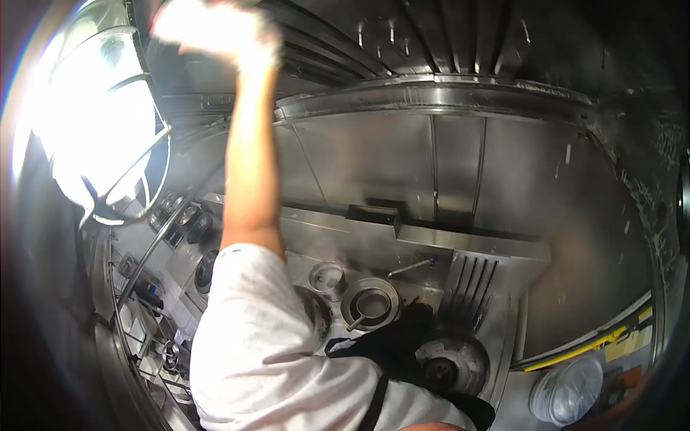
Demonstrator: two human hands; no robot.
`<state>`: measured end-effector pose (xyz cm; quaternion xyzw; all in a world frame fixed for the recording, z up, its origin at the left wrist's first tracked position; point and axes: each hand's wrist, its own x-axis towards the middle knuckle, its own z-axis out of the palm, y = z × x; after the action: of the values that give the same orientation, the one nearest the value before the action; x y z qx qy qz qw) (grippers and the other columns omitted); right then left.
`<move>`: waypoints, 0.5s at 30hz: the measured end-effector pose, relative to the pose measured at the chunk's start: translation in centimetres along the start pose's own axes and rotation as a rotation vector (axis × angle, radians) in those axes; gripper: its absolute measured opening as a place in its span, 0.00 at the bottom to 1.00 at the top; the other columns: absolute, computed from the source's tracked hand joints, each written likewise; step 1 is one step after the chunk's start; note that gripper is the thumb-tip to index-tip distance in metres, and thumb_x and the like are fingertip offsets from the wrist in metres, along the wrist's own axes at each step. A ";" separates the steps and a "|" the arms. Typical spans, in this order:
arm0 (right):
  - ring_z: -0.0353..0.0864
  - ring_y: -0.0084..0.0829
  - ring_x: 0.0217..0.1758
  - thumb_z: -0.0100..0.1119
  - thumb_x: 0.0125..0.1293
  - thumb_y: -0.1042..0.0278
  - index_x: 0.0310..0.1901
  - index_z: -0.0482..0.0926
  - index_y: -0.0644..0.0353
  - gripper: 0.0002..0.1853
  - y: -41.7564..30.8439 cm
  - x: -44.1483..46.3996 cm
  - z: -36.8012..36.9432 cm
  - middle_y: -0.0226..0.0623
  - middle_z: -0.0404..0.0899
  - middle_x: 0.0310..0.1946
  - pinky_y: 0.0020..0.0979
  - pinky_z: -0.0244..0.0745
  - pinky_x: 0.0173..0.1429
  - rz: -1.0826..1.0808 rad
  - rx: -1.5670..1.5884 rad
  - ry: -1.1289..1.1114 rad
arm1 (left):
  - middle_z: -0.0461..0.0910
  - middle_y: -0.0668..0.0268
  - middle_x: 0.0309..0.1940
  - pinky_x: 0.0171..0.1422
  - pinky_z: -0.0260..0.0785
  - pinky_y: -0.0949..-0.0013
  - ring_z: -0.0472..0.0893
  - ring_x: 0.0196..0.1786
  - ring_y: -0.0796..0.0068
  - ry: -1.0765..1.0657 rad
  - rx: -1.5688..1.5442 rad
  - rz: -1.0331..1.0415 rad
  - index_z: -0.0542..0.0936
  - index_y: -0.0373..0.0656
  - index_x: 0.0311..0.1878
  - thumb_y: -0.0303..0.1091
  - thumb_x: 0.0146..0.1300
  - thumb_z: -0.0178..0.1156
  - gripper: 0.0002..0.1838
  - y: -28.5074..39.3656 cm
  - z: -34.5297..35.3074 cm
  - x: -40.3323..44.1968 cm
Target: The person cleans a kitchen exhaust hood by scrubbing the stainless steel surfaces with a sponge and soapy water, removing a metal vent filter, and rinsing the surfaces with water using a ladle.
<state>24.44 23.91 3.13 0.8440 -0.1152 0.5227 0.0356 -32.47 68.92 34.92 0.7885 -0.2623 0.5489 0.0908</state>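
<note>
My left arm reaches straight up, bare below a white sleeve (248,316). At its end my left hand (223,32) is close under the dark slatted metal hood filters (345,32). Glare and motion smear the hand into a bright white and pinkish shape. I cannot make out its fingers, or whether a white cloth is in them. A glaring caged lamp (100,108) hangs to the left of the hand. My right hand does not show.
Below are a stove with a metal pot (327,279), a wide pan (390,320) with a handled ladle-like pan (372,304), and a round burner (453,365). A metal ledge (467,244) runs along the wall. A plastic-covered tub (568,391) stands at lower right.
</note>
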 end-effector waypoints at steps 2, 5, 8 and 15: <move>0.40 0.64 0.75 0.54 0.60 0.35 0.75 0.42 0.51 0.50 -0.4 0.4 0.1 0.68 0.40 0.71 0.72 0.40 0.66 0.036 -0.052 -0.080 | 0.77 0.62 0.31 0.39 0.68 0.62 0.76 0.35 0.67 0.181 -0.202 -0.184 0.79 0.42 0.36 0.46 0.62 0.53 0.16 3.7 -12.1 -3.8; 0.41 0.62 0.75 0.55 0.60 0.35 0.75 0.42 0.51 0.50 -0.7 0.7 -0.5 0.66 0.42 0.71 0.72 0.40 0.67 0.045 -0.186 -0.168 | 0.76 0.69 0.26 0.32 0.70 0.72 0.76 0.29 0.78 0.420 -0.174 -0.267 0.78 0.46 0.33 0.42 0.63 0.53 0.12 9.4 -23.9 -8.1; 0.42 0.66 0.74 0.54 0.60 0.35 0.75 0.41 0.51 0.50 0.0 0.2 0.4 0.66 0.45 0.71 0.72 0.40 0.67 -0.001 -0.168 -0.045 | 0.74 0.58 0.39 0.45 0.70 0.66 0.76 0.40 0.69 0.760 0.687 -0.087 0.73 0.39 0.44 0.32 0.60 0.51 0.11 10.2 -22.3 -8.5; 0.33 0.70 0.74 0.72 0.47 0.43 0.74 0.42 0.52 0.60 -0.3 1.3 -3.0 0.72 0.35 0.71 0.75 0.38 0.65 0.003 0.050 -0.364 | 0.67 0.38 0.59 0.65 0.61 0.48 0.69 0.61 0.46 0.650 2.337 0.429 0.64 0.27 0.61 0.40 0.69 0.47 0.26 -3.8 -11.2 -2.2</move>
<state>22.43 24.50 5.61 0.9250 -0.1078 0.3643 -0.0077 -40.24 77.67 37.75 0.1639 0.2970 0.6282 -0.7002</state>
